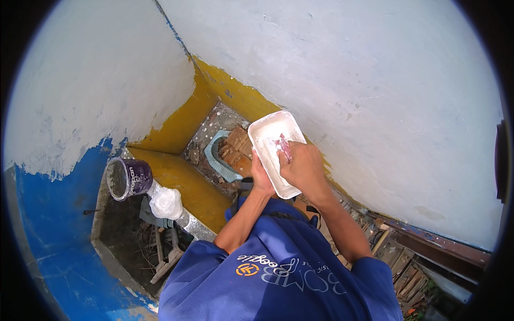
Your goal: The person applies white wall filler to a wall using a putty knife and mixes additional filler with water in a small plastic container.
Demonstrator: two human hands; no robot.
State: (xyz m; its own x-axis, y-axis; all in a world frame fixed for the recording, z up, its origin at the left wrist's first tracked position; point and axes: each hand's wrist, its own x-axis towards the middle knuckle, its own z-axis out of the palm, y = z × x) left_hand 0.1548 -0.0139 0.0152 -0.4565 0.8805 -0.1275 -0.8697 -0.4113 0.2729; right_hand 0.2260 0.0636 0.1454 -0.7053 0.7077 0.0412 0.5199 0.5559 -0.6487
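Observation:
A white rectangular plastic tray [266, 140] with rounded corners and white smears inside is in front of me, over the floor near the wall corner. My left hand [261, 175] grips its near left side, the fingers partly hidden beneath it. Over the tray's right rim reaches my right hand [303, 163], closed around a small red tool [283, 145] smeared with white. The tool's working end points into the tray; whether it is a brush or a scraper cannot be made out.
A dark purple paint bucket [138, 177] and a whitish plastic bag [166, 203] sit on a ledge at left, beside a basin [120, 230] with wood scraps. Below the tray lies a pale blue squat toilet [215, 155] with broken bricks. Patchily painted walls [385, 107] rise ahead and right.

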